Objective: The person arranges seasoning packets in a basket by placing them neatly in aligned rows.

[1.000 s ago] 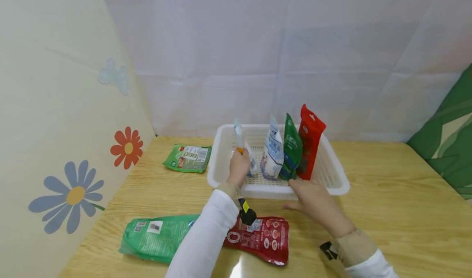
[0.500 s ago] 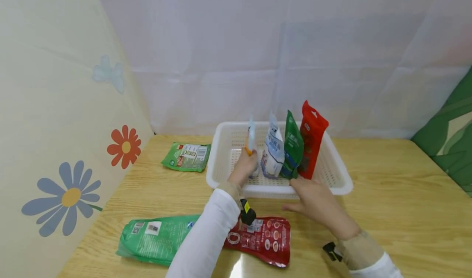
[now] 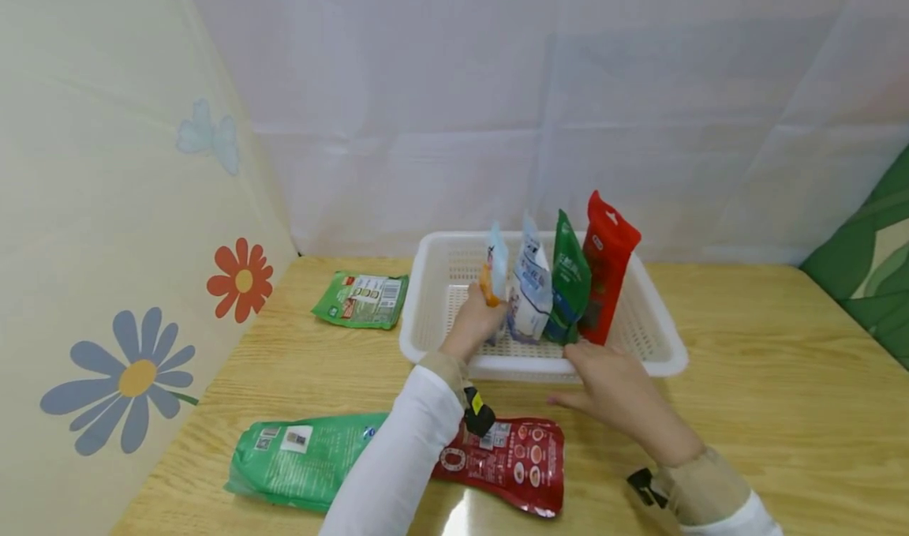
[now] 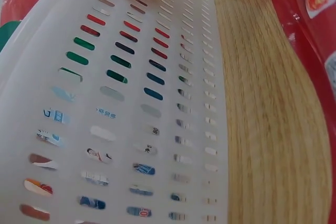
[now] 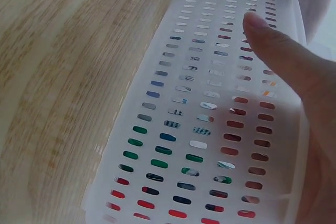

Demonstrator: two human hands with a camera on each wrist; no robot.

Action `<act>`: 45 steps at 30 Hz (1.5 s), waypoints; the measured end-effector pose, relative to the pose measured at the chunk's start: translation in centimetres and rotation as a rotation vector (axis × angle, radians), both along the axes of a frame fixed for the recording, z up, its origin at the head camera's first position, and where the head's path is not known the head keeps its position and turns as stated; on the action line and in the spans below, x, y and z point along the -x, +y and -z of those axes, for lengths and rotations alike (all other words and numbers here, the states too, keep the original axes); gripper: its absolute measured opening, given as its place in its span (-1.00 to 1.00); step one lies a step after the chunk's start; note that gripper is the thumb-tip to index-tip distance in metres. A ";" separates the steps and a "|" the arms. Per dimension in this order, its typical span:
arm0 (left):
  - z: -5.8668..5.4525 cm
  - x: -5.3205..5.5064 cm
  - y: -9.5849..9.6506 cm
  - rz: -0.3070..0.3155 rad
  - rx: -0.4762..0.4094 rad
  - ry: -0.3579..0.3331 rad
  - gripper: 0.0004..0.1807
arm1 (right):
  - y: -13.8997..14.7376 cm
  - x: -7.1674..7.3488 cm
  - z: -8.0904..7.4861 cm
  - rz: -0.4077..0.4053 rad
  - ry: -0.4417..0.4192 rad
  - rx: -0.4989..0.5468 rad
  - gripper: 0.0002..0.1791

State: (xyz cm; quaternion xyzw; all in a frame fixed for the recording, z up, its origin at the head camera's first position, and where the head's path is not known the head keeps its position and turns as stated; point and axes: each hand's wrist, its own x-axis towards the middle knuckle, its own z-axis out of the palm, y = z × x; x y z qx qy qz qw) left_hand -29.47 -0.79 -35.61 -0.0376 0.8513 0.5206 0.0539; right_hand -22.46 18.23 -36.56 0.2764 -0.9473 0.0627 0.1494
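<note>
My left hand (image 3: 474, 321) reaches into the white plastic basket (image 3: 433, 354) and pinches a light-blue and white food bag with orange marks (image 3: 499, 261), held upright. Just right of it stands a white and blue bag (image 3: 531, 287), then a green bag (image 3: 568, 275) and a tall red bag (image 3: 609, 260). My right hand (image 3: 614, 386) holds the basket's front rim. In the right wrist view its thumb (image 5: 275, 45) lies along the outside, and its fingers show dimly through the slots. The bags' colours show through the slotted wall (image 4: 131, 124) in the left wrist view.
A small green packet (image 3: 364, 301) lies left of the basket on the wooden table (image 3: 746, 402). In front lie a large green bag (image 3: 298, 457) and a dark red bag (image 3: 521, 461), partly covered by my left sleeve. A white sheet (image 3: 426, 125) hangs behind.
My left hand has moved the light-blue bag rightward inside the basket, close to the white and blue bag. My right hand has stayed at the front rim.
</note>
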 end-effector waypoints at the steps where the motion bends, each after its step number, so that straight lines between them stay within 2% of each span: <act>1: 0.0 0.0 0.0 0.000 -0.010 0.002 -0.29 | 0.0 0.0 0.0 0.004 -0.001 -0.002 -0.48; 7: 0.1 0.2 -0.1 0.034 -0.035 0.033 -0.26 | 0.0 0.0 0.0 0.005 0.001 -0.004 -0.48; 12: 0.3 0.4 -0.1 0.072 -0.056 0.004 -0.23 | 0.0 0.1 0.1 0.011 -0.008 -0.001 -0.48; 16: 0.3 0.5 -0.1 0.105 -0.117 -0.028 -0.22 | 0.0 0.1 0.2 0.014 0.001 0.004 -0.48; 21: 0.2 0.4 -0.2 0.145 -0.179 -0.035 -0.22 | -0.1 0.1 0.2 0.012 0.003 0.007 -0.49; 24: 0.2 0.3 -0.3 0.164 -0.169 -0.027 -0.22 | -0.1 0.1 0.1 0.014 -0.001 0.003 -0.49; 31: 0.0 0.1 -0.3 0.171 -0.082 -0.046 -0.22 | -0.1 0.1 0.2 0.012 0.003 0.001 -0.49; 39: 0.0 0.3 -0.3 0.191 -0.129 -0.070 -0.28 | -0.1 0.1 0.2 0.012 0.005 0.006 -0.48; 45: 0.0 0.3 -0.3 0.185 -0.105 -0.085 -0.36 | -0.2 0.1 0.2 0.013 -0.004 0.007 -0.49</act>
